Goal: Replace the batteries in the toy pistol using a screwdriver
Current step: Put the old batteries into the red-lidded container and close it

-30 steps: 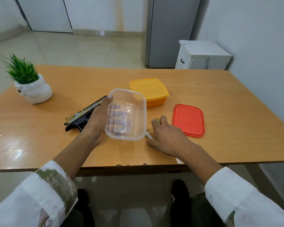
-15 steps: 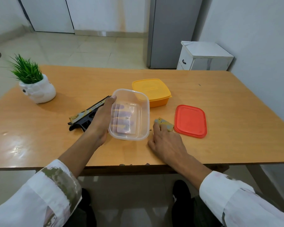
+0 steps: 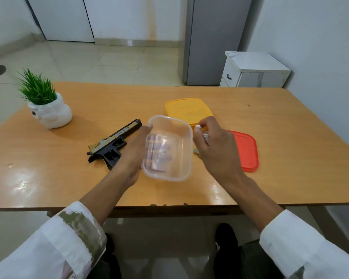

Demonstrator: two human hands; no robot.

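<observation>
Tilting above table, clear tub gripped by left hand, fingers curled underneath; small silvery batteries pinched in right hand; toy pistol laid beside.

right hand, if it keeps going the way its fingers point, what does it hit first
Probably the yellow lidded container: the right hand, its grip closed on small silvery items, points away and slightly left, past the clear tub's rim. Depth is unclear.
</observation>
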